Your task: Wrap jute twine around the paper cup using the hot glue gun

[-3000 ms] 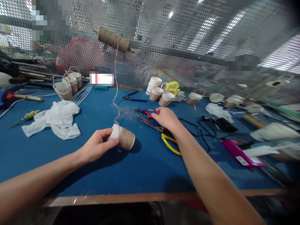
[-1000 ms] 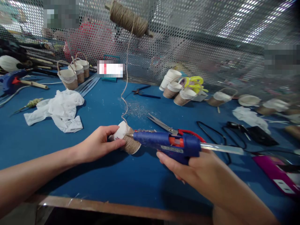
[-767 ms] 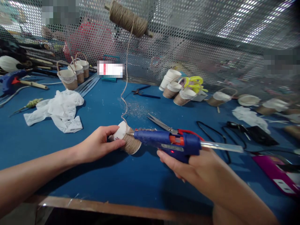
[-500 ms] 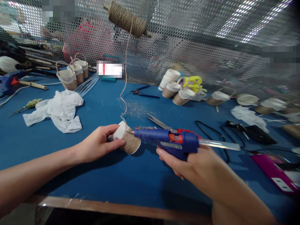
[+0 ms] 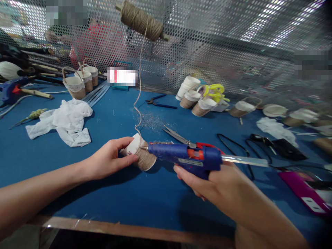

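Note:
My left hand [image 5: 114, 159] is closed around a small white paper cup [image 5: 146, 159], tilted on its side and partly wrapped in brown twine. From the cup the loose twine [image 5: 140, 79] runs up to a spool [image 5: 141, 21] on the mesh panel. My right hand [image 5: 207, 181] grips a blue hot glue gun [image 5: 181, 154] with a clear glue stick out of its back. The gun's nozzle meets the cup's twine-wrapped side, close to where the wrapping ends. Behind the gun lie red-handled scissors [image 5: 181, 138], partly hidden by it.
Crumpled white lace [image 5: 62, 119] lies at left, near twine-wrapped cups with handles [image 5: 75, 88]. Pliers [image 5: 160, 102] rest toward the back. More cups [image 5: 203, 106] stand at back right. Black cable [image 5: 233, 141] and a magenta box [image 5: 298, 190] are on the right. A second glue gun [image 5: 12, 90] sits far left.
Almost nothing differs. Both hands, the cup and the glue gun keep nearly the same places, with the whole view shifted very slightly.

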`<state>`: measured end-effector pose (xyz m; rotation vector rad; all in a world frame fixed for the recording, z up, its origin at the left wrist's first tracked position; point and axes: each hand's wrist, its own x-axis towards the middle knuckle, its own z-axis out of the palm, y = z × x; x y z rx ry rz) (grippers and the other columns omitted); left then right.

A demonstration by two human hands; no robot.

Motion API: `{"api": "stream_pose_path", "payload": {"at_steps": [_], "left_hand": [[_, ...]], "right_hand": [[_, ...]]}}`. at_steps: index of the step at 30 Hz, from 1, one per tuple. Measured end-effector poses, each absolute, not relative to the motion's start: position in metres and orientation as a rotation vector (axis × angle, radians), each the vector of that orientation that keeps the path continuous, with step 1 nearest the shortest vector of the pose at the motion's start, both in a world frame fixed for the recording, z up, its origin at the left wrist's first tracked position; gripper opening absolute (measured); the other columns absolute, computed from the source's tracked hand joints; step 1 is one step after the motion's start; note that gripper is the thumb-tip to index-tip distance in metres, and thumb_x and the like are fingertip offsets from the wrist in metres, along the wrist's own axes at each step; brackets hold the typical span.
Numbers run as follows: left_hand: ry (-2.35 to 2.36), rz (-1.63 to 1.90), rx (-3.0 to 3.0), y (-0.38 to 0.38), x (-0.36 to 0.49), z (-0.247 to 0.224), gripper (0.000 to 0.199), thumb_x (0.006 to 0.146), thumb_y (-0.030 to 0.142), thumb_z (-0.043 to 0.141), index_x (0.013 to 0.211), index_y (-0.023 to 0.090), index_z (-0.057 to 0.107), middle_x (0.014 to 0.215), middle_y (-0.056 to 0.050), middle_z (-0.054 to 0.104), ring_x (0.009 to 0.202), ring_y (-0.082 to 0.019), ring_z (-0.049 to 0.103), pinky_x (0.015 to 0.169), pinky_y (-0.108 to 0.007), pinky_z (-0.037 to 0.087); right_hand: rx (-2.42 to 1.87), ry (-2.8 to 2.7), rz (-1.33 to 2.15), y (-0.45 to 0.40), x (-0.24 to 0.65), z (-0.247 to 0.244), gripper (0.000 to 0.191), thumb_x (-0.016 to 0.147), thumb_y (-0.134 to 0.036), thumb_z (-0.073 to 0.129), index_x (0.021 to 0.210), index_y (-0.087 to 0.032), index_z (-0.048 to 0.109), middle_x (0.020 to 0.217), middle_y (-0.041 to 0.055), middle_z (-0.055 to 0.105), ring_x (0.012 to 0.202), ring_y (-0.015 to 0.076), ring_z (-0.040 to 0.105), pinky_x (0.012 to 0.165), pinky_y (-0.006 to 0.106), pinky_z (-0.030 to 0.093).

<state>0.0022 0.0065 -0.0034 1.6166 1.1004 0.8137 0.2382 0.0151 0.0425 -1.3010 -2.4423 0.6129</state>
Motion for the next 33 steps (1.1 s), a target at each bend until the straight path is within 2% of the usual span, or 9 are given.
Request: {"api": "stream_pose_path", "payload": {"at_steps": [5, 11, 16, 22, 26, 28, 31, 33], "left_hand": [[1.111, 0.817, 1.593, 0.0061, 0.0023, -0.0048, 0.025, 0.077, 0.025, 0.054, 0.099, 0.012, 0.058, 0.089, -0.005, 0.064, 0.08, -0.018, 0.057, 0.071, -0.026, 0.046], [1.121, 0.812, 1.605, 0.0055, 0.0016, -0.0044, 0.024, 0.076, 0.024, 0.055, 0.096, 0.011, 0.057, 0.089, -0.006, 0.064, 0.077, -0.017, 0.057, 0.07, -0.026, 0.046], [1.097, 0.801, 1.631, 0.0056, 0.0011, -0.0039, 0.029, 0.078, 0.022, 0.053, 0.104, 0.012, 0.057, 0.094, -0.006, 0.064, 0.08, -0.017, 0.057, 0.072, -0.025, 0.046], [1.108, 0.81, 1.632, 0.0054, 0.0021, -0.0039, 0.028, 0.076, 0.022, 0.054, 0.102, 0.011, 0.056, 0.091, -0.006, 0.064, 0.08, -0.017, 0.058, 0.073, -0.025, 0.047], [1.096, 0.794, 1.654, 0.0049, 0.0016, -0.0035, 0.027, 0.078, 0.022, 0.052, 0.103, 0.012, 0.055, 0.092, -0.005, 0.063, 0.081, -0.017, 0.058, 0.073, -0.026, 0.047], [1.094, 0.795, 1.654, 0.0048, 0.0013, -0.0032, 0.028, 0.078, 0.021, 0.052, 0.104, 0.012, 0.055, 0.092, -0.005, 0.063, 0.081, -0.017, 0.058, 0.073, -0.026, 0.047], [1.102, 0.802, 1.651, 0.0047, 0.0012, -0.0028, 0.029, 0.077, 0.021, 0.053, 0.104, 0.012, 0.055, 0.092, -0.005, 0.063, 0.082, -0.017, 0.058, 0.074, -0.026, 0.047], [1.1, 0.804, 1.659, 0.0047, 0.0012, -0.0025, 0.029, 0.077, 0.021, 0.053, 0.104, 0.012, 0.055, 0.093, -0.005, 0.064, 0.082, -0.017, 0.058, 0.075, -0.026, 0.047]], "right_hand": [[-1.392, -2.478, 0.496, 0.0213, 0.2421, 0.0396, 0.041, 0.079, -0.035, 0.052, 0.04, -0.025, 0.047, 0.035, -0.0023, 0.046, 0.035, 0.0124, 0.045, 0.041, 0.027, 0.037], [-1.405, -2.487, 0.417, 0.0203, 0.2371, 0.0433, 0.049, 0.08, -0.04, 0.05, 0.034, -0.025, 0.039, 0.033, -0.0006, 0.046, 0.035, 0.013, 0.046, 0.043, 0.028, 0.04], [-1.377, -2.484, 0.549, 0.0158, 0.239, 0.0419, 0.045, 0.08, -0.039, 0.05, 0.038, -0.025, 0.042, 0.033, -0.0026, 0.046, 0.033, 0.0119, 0.045, 0.039, 0.026, 0.037], [-1.466, -2.439, 0.596, 0.0188, 0.2444, 0.0376, 0.042, 0.08, -0.036, 0.053, 0.04, -0.024, 0.045, 0.034, -0.0039, 0.047, 0.032, 0.0103, 0.046, 0.04, 0.025, 0.038], [-1.415, -2.447, 0.593, 0.0169, 0.2419, 0.0387, 0.03, 0.08, -0.037, 0.051, 0.054, -0.024, 0.055, 0.036, -0.0053, 0.05, 0.031, 0.0109, 0.047, 0.038, 0.024, 0.038], [-1.395, -2.46, 0.574, 0.0161, 0.2394, 0.0408, 0.033, 0.08, -0.038, 0.05, 0.051, -0.024, 0.053, 0.035, -0.0051, 0.05, 0.031, 0.011, 0.047, 0.039, 0.025, 0.038], [-1.437, -2.451, 0.543, 0.0155, 0.2367, 0.0438, 0.047, 0.081, -0.04, 0.048, 0.038, -0.024, 0.04, 0.032, -0.0034, 0.048, 0.032, 0.0113, 0.048, 0.04, 0.025, 0.04], [-1.46, -2.432, 0.54, 0.0147, 0.2359, 0.0441, 0.045, 0.081, -0.041, 0.048, 0.04, -0.024, 0.041, 0.032, -0.0035, 0.048, 0.031, 0.0116, 0.048, 0.04, 0.026, 0.04]]}}
